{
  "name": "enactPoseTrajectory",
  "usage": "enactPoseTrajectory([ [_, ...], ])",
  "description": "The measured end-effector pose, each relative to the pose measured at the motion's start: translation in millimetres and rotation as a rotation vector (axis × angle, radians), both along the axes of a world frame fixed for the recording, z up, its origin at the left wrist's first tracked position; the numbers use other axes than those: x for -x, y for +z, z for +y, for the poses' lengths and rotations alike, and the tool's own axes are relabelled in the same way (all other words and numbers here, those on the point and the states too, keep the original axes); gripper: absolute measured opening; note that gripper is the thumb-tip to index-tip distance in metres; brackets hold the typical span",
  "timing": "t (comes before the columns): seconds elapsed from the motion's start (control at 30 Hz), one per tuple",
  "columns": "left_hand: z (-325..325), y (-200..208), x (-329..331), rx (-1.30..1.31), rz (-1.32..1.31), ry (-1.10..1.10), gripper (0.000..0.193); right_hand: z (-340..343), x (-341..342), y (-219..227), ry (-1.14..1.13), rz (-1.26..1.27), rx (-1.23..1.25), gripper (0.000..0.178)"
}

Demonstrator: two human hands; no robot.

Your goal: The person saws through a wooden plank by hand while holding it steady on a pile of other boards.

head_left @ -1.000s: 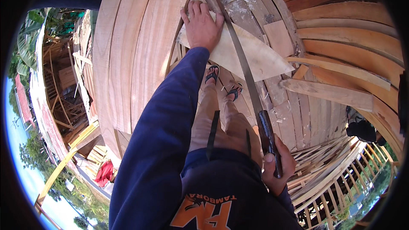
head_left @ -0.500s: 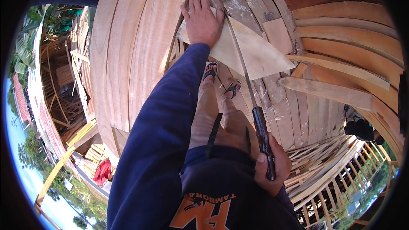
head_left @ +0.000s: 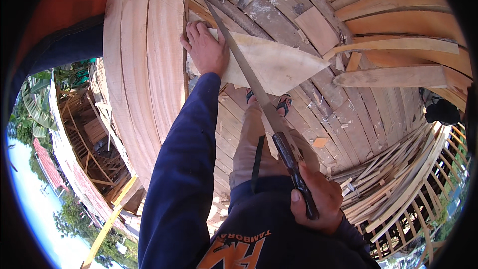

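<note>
My left hand (head_left: 208, 52) lies on a pale, pointed wooden board (head_left: 279, 65), fingers spread, beside the edge of the large planked wooden panel. In my right hand (head_left: 318, 199) is the dark handle of a handsaw (head_left: 256, 82), fingers wrapped round it near my waist. The long, narrowing blade slants away from me across the board, just right of my left hand, and its tip reaches past the board's far edge. Whether the teeth touch the wood I cannot tell.
The planked panel (head_left: 154, 55) rises at the left. Below is a plank floor (head_left: 348, 129) with shavings and offcuts. Curved wooden ribs (head_left: 408, 25) line the right. Thin wood strips (head_left: 398, 169) are piled at the lower right. Orange and dark-blue cloth (head_left: 64, 20) shows at the upper left.
The view has shifted. The saw's handle sits lower and further left in the picture, and more of the blade's flat side shows. My left hand stays on the board.
</note>
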State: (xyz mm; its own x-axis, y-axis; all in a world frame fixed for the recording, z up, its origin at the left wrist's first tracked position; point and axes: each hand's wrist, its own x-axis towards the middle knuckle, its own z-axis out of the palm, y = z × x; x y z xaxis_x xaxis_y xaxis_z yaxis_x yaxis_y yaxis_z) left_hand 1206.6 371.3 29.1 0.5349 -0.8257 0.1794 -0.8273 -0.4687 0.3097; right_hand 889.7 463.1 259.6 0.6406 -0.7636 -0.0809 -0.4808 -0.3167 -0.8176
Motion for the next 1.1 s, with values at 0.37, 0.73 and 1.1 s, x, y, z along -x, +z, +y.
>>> enactPoseTrajectory([
  [0.37,-1,1,1,-0.025,-0.009,0.007,0.031,-19,-16,14,-0.015,-0.04,-0.06,0.052],
  [0.73,-2,3,1,-0.023,0.026,0.024,0.035,-17,-19,15,-0.013,0.001,-0.033,0.052],
  [1.1,-3,3,0,-0.017,-0.02,0.009,0.032,-15,-28,-5,-0.079,-0.073,-0.016,0.053],
])
